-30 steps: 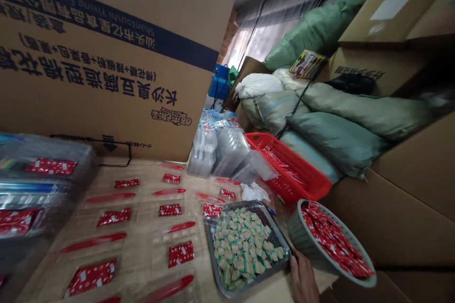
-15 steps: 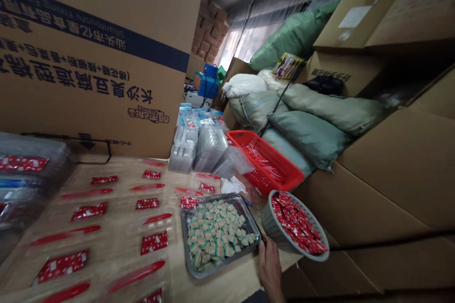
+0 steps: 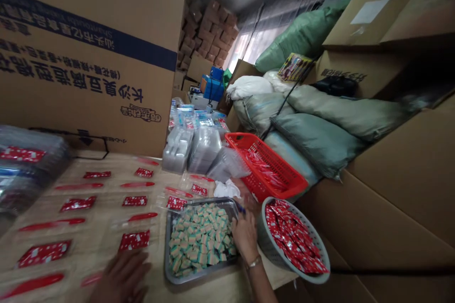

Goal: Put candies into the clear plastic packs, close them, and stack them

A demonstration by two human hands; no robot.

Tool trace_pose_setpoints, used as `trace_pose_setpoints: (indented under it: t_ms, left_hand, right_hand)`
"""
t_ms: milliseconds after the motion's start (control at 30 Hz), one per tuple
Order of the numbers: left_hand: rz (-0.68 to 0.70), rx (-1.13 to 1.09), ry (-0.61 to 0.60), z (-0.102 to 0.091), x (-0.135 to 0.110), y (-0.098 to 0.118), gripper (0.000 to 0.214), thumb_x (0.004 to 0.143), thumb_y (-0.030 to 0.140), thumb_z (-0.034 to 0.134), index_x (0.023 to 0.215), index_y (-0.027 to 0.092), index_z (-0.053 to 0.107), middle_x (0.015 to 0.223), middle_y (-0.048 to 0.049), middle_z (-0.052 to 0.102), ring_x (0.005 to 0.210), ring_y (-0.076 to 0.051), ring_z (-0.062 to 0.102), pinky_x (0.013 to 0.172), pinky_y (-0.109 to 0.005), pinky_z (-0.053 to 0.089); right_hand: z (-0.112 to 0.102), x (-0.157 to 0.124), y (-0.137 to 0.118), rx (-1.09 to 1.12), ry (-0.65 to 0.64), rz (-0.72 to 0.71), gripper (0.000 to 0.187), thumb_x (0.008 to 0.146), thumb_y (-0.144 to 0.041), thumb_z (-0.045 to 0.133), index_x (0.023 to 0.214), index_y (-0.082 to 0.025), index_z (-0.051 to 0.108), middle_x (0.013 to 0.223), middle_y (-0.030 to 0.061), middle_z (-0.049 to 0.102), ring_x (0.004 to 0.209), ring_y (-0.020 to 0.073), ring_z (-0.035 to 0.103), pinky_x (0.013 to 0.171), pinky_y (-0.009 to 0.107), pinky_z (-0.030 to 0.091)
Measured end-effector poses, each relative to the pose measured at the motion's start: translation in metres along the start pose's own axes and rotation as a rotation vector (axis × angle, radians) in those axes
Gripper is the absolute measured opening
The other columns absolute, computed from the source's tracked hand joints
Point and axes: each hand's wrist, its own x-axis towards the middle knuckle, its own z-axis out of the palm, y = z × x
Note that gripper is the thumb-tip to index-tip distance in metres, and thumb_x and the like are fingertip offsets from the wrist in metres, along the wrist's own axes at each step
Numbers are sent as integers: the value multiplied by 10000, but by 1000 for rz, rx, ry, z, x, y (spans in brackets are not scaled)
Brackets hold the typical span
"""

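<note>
Metal tray (image 3: pixel 166 258) sits low and central in my view on the bench (image 3: pixel 106 163), heaped with small layered cubes (image 3: pixel 199 241) in pale green and tan. They look like sweets, but I can't confirm that from here. My right hand (image 3: pixel 245 236) is at the tray's right rim, with the fingers curled down against the cubes. I cannot tell whether they have hold of anything. A blue tip (image 3: pixel 241 208) shows just past them, and a thin metal bracelet (image 3: pixel 254 262) sits on the wrist. My left hand (image 3: pixel 122 277) is blurred at the bottom of the frame, fingers spread and open over the clear bags (image 3: pixel 117 222), apparently gripping nothing. Those bags lie in loose rows, each with a red sachet (image 3: pixel 134 240) and a red stick (image 3: pixel 142 217) inside.

Just right of the tray, a grey plastic basket (image 3: pixel 268 241) tilts towards me, brimming with red sachets (image 3: pixel 291 236). I see that as the main hazard: one knock from my right wrist could tip them across the bench. The cubes are piled loose near the rim, so a careless sweep of the fingers could push some over onto the bags. Pressure from my left hand could also drag a bag and pull its contents out of line. A red plastic basket (image 3: pixel 266 165) and a white tissue (image 3: pixel 227 189) crowd the far side of the tray, leaving little room, and the tilted, blurred view could make me misjudge any of these gaps.
</note>
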Motion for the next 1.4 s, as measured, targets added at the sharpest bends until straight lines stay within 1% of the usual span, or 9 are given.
trace_pose_setpoints:
  t_ms: [133, 267, 400, 667, 867, 1000, 1100, 1267, 1400]
  left_hand:
    - [-48, -68, -215, 7, 47, 32, 222, 847, 166, 459, 900, 242, 661, 998, -20, 677, 1002, -200, 552, 938, -368, 377]
    - [-135, -190, -510, 11, 87, 54, 198, 866, 141, 469, 830, 208, 651, 889, -23, 667, 908, -192, 566, 833, -334, 403]
    - [-274, -136, -614, 14, 111, 70, 184, 853, 152, 482, 875, 166, 664, 970, -81, 660, 1001, -251, 557, 844, -375, 394]
    - [-414, -289, -486, 35, 126, 73, 159, 818, 153, 515, 733, 160, 649, 851, -60, 633, 894, -204, 569, 788, -296, 402]
    - [-424, -278, -440, 48, 128, 69, 113, 795, 207, 561, 839, 162, 655, 899, -78, 618, 909, -234, 552, 802, -329, 400]
    - [-361, -308, -456, 53, 131, 68, 69, 737, 128, 568, 747, 160, 628, 846, -71, 615, 888, -238, 539, 775, -328, 395]
    - [-347, -500, -316, 58, 121, 63, 69, 723, 126, 542, 689, 171, 582, 771, -43, 599, 807, -202, 535, 740, -307, 401]
    - [-678, -1045, -92, 53, 105, 57, 144, 718, 300, 589, 668, 175, 538, 620, 22, 544, 578, -128, 505, 545, -229, 402]
    - [-900, -1268, -18, 42, 105, 63, 239, 561, 305, 729, 730, 158, 646, 694, 1, 645, 623, -145, 581, 582, -236, 470]
  right_hand:
    - [-4, -5, -15, 46, -68, 4, 335, 812, -228, 411, 986, -114, 674, 1150, 229, 566, 1098, 375, 500, 847, 524, 424]
    - [-12, -29, -44, 469, -369, -162, 308, 866, -190, 381, 963, -183, 674, 983, 98, 648, 934, 222, 599, 835, 349, 477]
    - [-7, -41, -66, 464, -458, -226, 284, 818, -120, 437, 948, -213, 671, 947, 69, 641, 930, 218, 588, 827, 334, 470]
    - [-8, -41, -61, 636, -410, -99, 210, 771, -115, 460, 862, -201, 628, 848, 41, 606, 799, 184, 577, 724, 282, 454]
    - [5, -44, -65, 881, -451, 200, 143, 748, -229, 536, 828, -176, 641, 713, 26, 632, 676, 183, 591, 627, 268, 464]
    - [14, -40, -79, 738, -460, 101, 281, 725, -117, 510, 956, -172, 660, 858, 68, 665, 803, 213, 615, 752, 314, 472]
    - [11, -38, -86, 549, -477, -6, 278, 720, -50, 464, 877, -186, 650, 878, 72, 634, 829, 214, 596, 767, 315, 453]
    - [0, -39, -86, 508, -448, -47, 202, 736, -69, 452, 773, -202, 599, 833, 46, 574, 769, 193, 556, 697, 293, 425]
    - [-7, -39, -91, 963, -530, 96, 88, 782, -248, 519, 780, -199, 592, 741, 7, 574, 698, 163, 553, 633, 261, 435]
